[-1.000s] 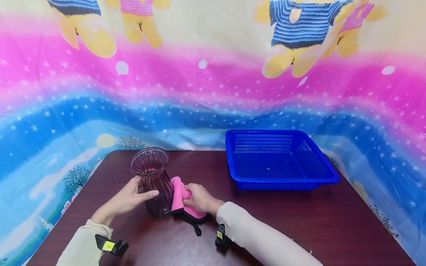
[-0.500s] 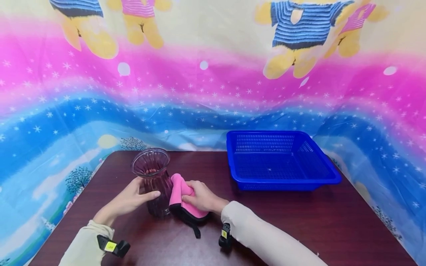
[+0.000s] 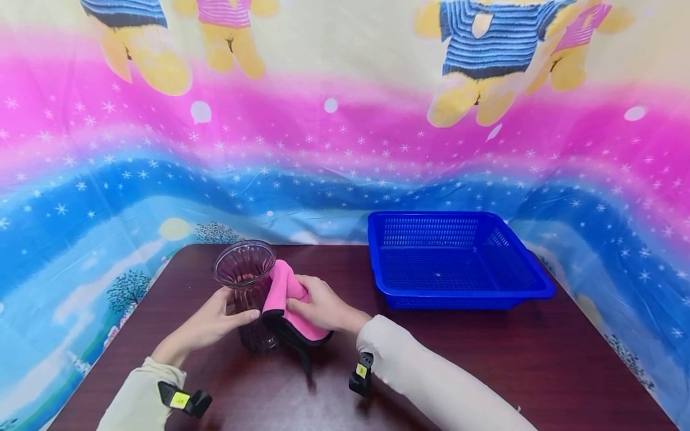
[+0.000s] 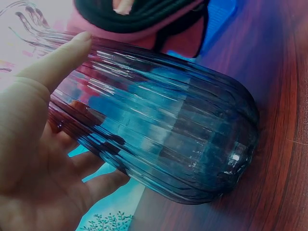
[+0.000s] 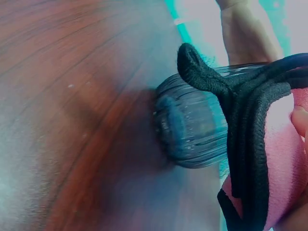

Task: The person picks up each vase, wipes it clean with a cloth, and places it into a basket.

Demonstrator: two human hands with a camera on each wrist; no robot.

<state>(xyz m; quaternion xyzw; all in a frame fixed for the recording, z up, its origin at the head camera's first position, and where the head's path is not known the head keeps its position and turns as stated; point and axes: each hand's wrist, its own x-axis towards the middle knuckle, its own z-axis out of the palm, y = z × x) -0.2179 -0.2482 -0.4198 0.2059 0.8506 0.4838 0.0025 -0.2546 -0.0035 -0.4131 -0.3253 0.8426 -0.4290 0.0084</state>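
A ribbed, see-through glass vase with a flared rim stands upright on the table, toward its left side. My left hand grips it round the middle; the left wrist view shows the thumb across the near side and the fingers curled behind. In my right hand is a folded pink cloth with black edging and a black hanging loop. The cloth lies against the right side of the vase, just under the rim. The right hand's fingertips are partly hidden by the folds.
A blue perforated plastic basket sits at the back right of the dark wooden table. Behind the table hangs a printed backdrop with bears and snowflakes. Both wrists wear black straps with small cameras.
My right hand has moved the cloth up and slightly left along the vase's side, from its lower body toward the rim. The left hand and the vase stay almost where they were.
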